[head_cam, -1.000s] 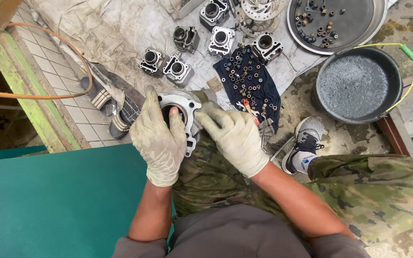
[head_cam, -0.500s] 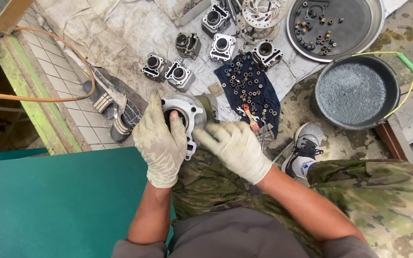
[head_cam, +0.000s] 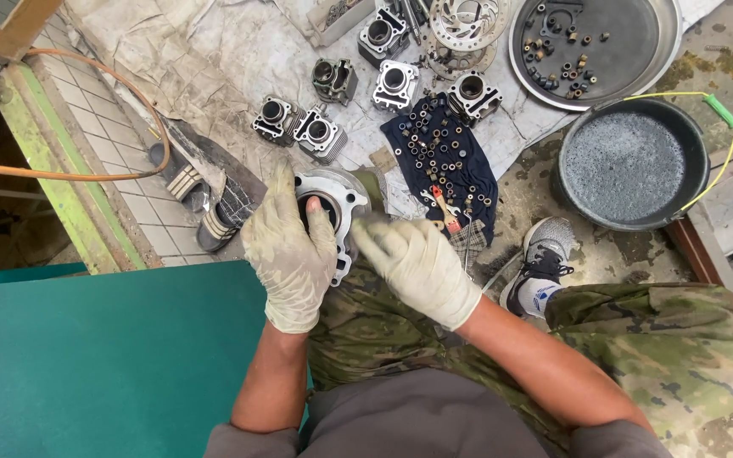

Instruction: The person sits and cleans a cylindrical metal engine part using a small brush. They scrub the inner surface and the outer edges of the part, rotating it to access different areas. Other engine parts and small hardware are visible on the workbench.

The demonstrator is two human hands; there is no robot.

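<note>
In the head view, the left hand (head_cam: 290, 254), in a dirty pale rubber glove, wraps around the near side of a silver metal engine cylinder block with a round bore (head_cam: 341, 199), its thumb tip lying in the bore opening, so the hand is closed on the block. The block sits above the person's camouflage-trousered lap, in front of the grey cloth (head_cam: 231, 51) spread on the ground. The right hand (head_cam: 417, 263), gloved the same way, lies with its fingers against the block's right edge; whether it pinches anything there cannot be told.

Beyond the hands, on the grey cloth, lie several smaller finned metal cylinder blocks (head_cam: 299, 125) in a loose group. A dark blue rag (head_cam: 460, 161) strewn with small brass and steel bushes lies just right of them. A round dark metal tray (head_cam: 672, 47) holds more small parts, and a black bucket of grey liquid (head_cam: 629, 161) with a yellow wire handle stands near a grey sneaker (head_cam: 540, 254). A teal board (head_cam: 95, 365) fills the lower left.
</note>
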